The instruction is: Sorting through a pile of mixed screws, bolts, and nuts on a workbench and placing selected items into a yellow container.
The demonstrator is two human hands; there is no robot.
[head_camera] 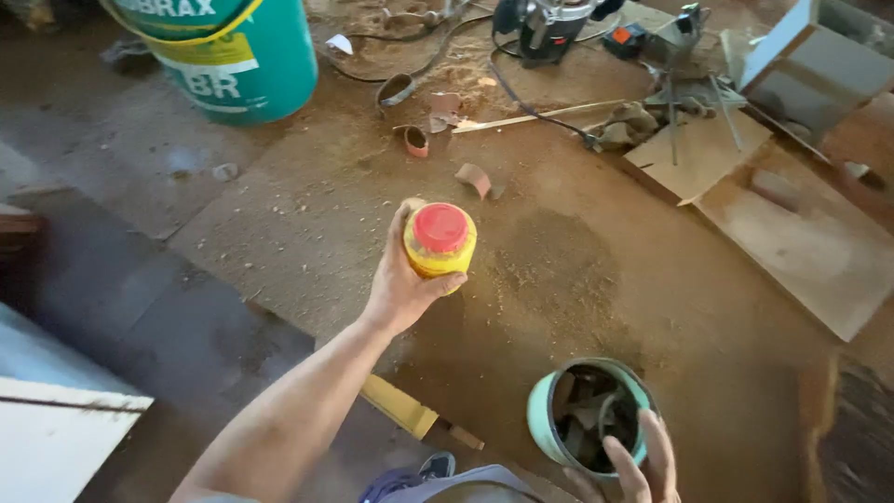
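Note:
My left hand (400, 284) grips a yellow jar with a red lid (440, 240), held upright above a sawdust-covered floor. My right hand (638, 466) is at the bottom edge, fingers spread, touching the near rim of a small teal can (540, 419) that holds dark scraps. Only the fingers of that hand show.
A large teal bucket (244, 56) stands at the back left. A power tool (545, 28) with a black cord lies at the back. Wooden boards (801, 233) lie at the right. Short pipe offcuts (414, 140) are scattered about. A yellow-handled tool (400, 407) lies near my feet.

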